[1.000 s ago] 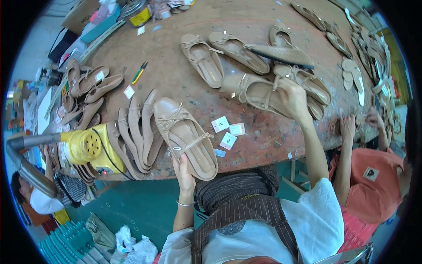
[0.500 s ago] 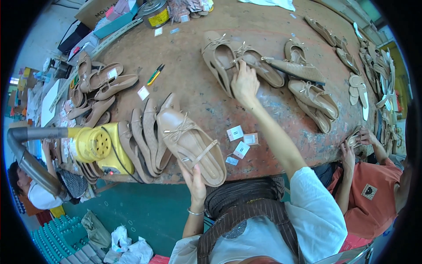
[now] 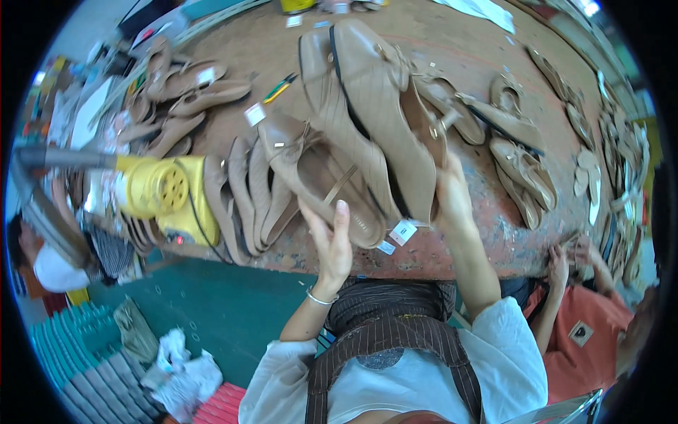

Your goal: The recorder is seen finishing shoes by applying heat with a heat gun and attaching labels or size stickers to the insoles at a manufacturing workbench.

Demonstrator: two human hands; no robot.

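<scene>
Fingertips of the right hand [image 3: 453, 194], at 3 o'clock, vanish behind a raised pair of beige shoes [image 3: 374, 99], whose heels partly cover a white card [image 3: 403, 233] toward 4 o'clock, its print too small to read. The upper edge crops a yellow can [image 3: 294, 6] near 12 o'clock and a white sheet [image 3: 484, 13] at 1. Clutter [image 3: 60, 92] blurs at 10. Toward 3, a small item between a co-worker's hands [image 3: 558, 265] defies identification; at 9, a grey pipe [image 3: 53, 212] partly hides another worker [image 3: 60, 272].

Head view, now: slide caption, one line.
Left hand holding one beige shoe, right hand holding two beige shoes, over a worktable.
</scene>
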